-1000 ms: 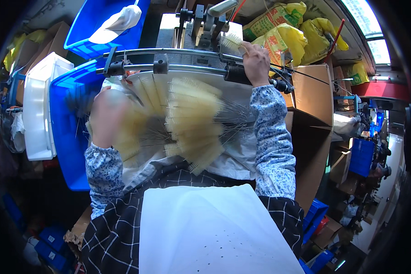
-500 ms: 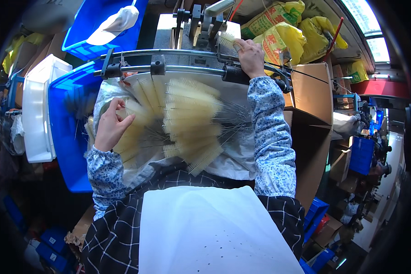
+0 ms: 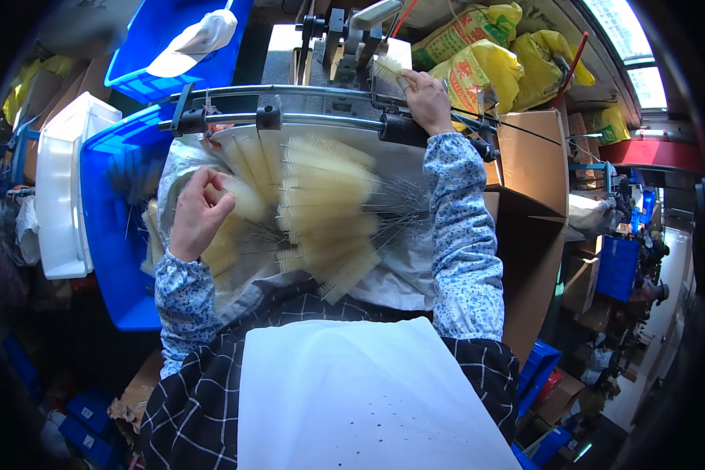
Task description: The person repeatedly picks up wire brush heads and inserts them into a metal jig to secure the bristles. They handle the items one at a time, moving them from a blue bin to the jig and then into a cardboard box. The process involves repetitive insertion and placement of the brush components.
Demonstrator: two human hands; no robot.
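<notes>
My left hand (image 3: 199, 213) is closed, thumb and fingertips pinched at the bristle end of a pale wire brush (image 3: 245, 200) above the pile. Beyond the metal rails, my right hand (image 3: 428, 103) has its fingers closed at the end of another cream-bristled brush (image 3: 387, 70), beside the machine (image 3: 345, 63). Its exact grip is partly hidden by the fingers. Between my arms, a heap of bristle brushes (image 3: 329, 196) with twisted wire stems lies on a white cloth (image 3: 403, 278).
Two steel rails (image 3: 321, 119) cross ahead of the heap. A blue bin (image 3: 110, 258) with brushes and a white tub (image 3: 59, 211) stand at left. A white cap (image 3: 200, 43) rests on another blue bin (image 3: 125, 74). Cardboard boxes (image 3: 533, 160) and yellow sacks (image 3: 486, 74) are at right.
My left hand's thumb and fingers have come together at the brush, which has swung slightly down and right. My right hand has shifted slightly left at the machine.
</notes>
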